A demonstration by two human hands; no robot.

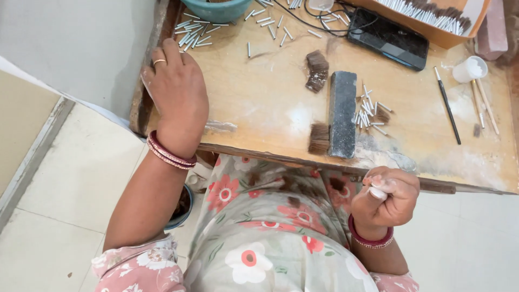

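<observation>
My left hand (175, 89) rests palm down on the left corner of a low wooden work table (259, 103), fingers spread, holding nothing; a ring and bangles show on it. My right hand (385, 197) is off the table's near edge, above my lap, curled in a fist with white paste on the fingertips; whether anything is inside it is hidden. On the table lie a dark stone block (343, 113), a brown hair tuft (319, 138) beside it, another hair tuft (317, 71) and small metal tubes (370, 112).
A teal bowl (216, 8) and scattered metal tubes (194, 33) sit at the back left. A black phone (388, 38) with cables, a cardboard tray of brushes (427, 13), a white cup (470, 69) and thin brushes (447, 105) lie at the right. A bowl (181, 208) stands on the tiled floor.
</observation>
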